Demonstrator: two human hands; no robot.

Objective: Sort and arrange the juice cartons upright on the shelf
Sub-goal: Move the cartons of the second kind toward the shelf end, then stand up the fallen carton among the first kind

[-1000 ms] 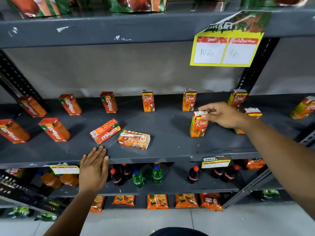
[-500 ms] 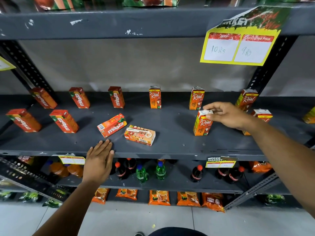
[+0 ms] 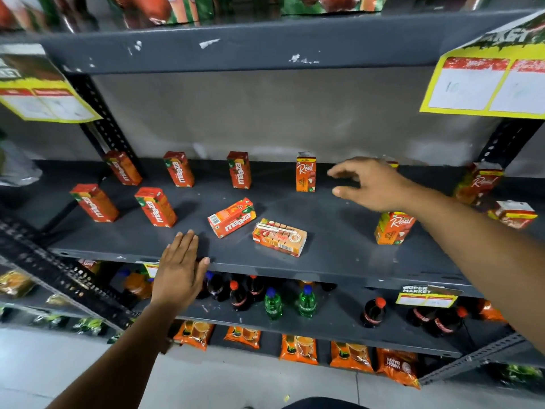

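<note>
Orange Maaza carton [image 3: 231,217] and Real carton [image 3: 279,237] lie toppled mid-shelf, needing righting; right hand [image 3: 374,184] hovers, fingers apart, empty; left hand [image 3: 180,270] rests flat, bracing on shelf [image 3: 324,261].

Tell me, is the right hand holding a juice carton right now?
No, the right hand hangs open above the shelf, fingers spread and empty, with the nearest Real carton standing free below the wrist.

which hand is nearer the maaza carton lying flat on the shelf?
Left. The left hand rests flat on the shelf edge just below-left of the fallen Maaza carton. The right hand hovers open farther off, up and to its right.
</note>
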